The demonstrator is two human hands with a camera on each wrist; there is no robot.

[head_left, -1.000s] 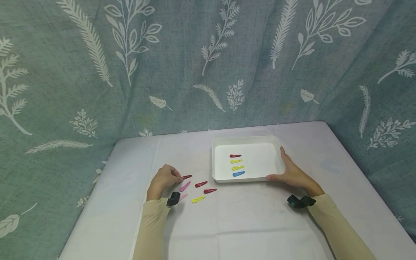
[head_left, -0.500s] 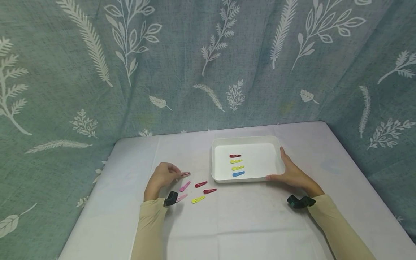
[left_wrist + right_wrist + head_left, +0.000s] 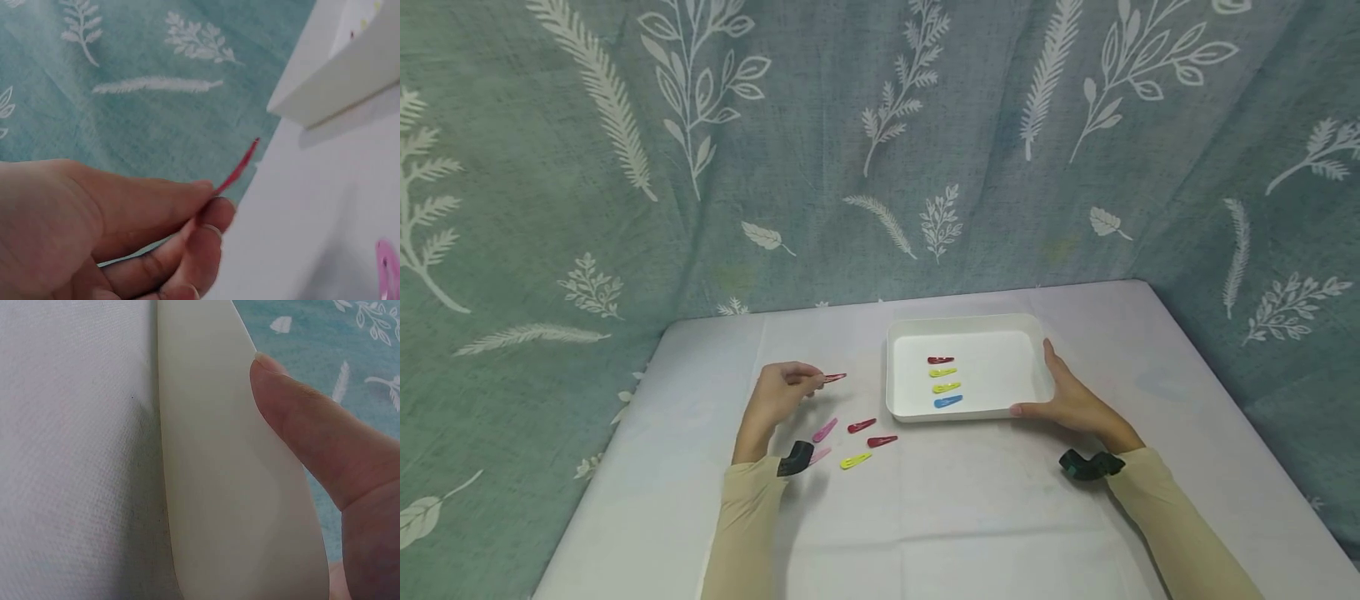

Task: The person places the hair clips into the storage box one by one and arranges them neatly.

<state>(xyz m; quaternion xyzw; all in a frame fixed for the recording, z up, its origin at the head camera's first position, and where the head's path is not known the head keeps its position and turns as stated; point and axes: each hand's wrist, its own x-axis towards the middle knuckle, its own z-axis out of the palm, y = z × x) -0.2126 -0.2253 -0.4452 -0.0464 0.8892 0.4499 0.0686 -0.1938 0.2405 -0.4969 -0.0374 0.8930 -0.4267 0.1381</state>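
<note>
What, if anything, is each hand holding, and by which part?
The left hand pinches a red hair clip by one end. The right hand holds the white tray around its near right corner.

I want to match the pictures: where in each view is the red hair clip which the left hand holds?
Head: the red hair clip, left of centre and below the middle, in the left hand.
Left wrist: just right of centre, slanting up to the right.
Right wrist: not in view.
Shared landmark: the white tray, right of centre (head), upper right (left wrist), its wall down the middle (right wrist).
</note>
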